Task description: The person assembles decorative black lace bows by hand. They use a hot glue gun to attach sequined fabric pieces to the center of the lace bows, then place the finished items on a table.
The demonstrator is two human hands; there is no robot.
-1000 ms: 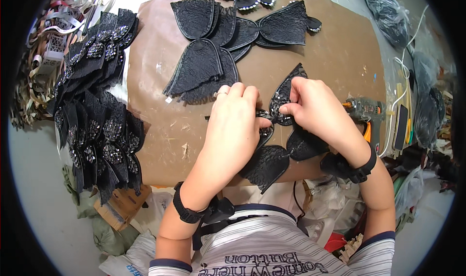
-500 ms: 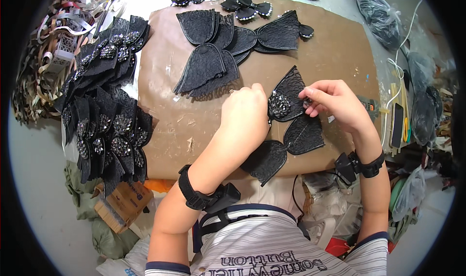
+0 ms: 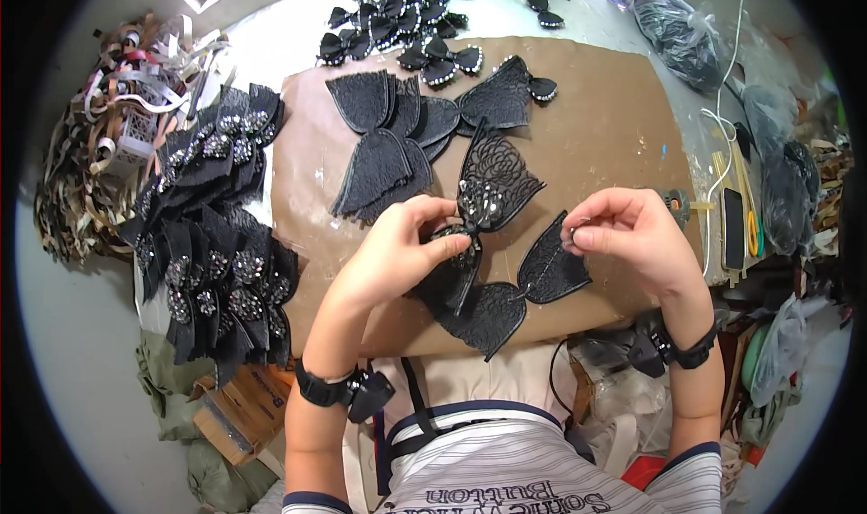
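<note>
In my left hand point(image 3: 393, 247) is a black lace bow point(image 3: 506, 172), pinched at its narrow middle between thumb and fingers. Dark shiny bead clusters point(image 3: 481, 205) sit on either side of that middle. My right hand point(image 3: 632, 236) is raised off the mat to the right, thumb and fingertips pressed together. Something tiny and dark shows at those fingertips, too small to name. Below and between my hands, a plain black lace bow point(image 3: 553, 270) lies flat near the mat's front edge. The held bow's lower wing partly covers it.
Stacked unbeaded bows point(image 3: 366, 166) lie on the brown mat point(image 3: 614, 135). Beaded bows point(image 3: 235, 279) are piled at left, near tangled ribbons point(image 3: 99, 153). Small bows with bright edging point(image 3: 397, 13) sit at the back. Yellow-handled scissors point(image 3: 753, 229) and a dark phone-like slab point(image 3: 732, 229) lie right.
The beaded bow has turned and shifted left with my left hand, and now stands apart from my right hand. My right hand has moved slightly down, still pinched. The whole view has tilted upward.
</note>
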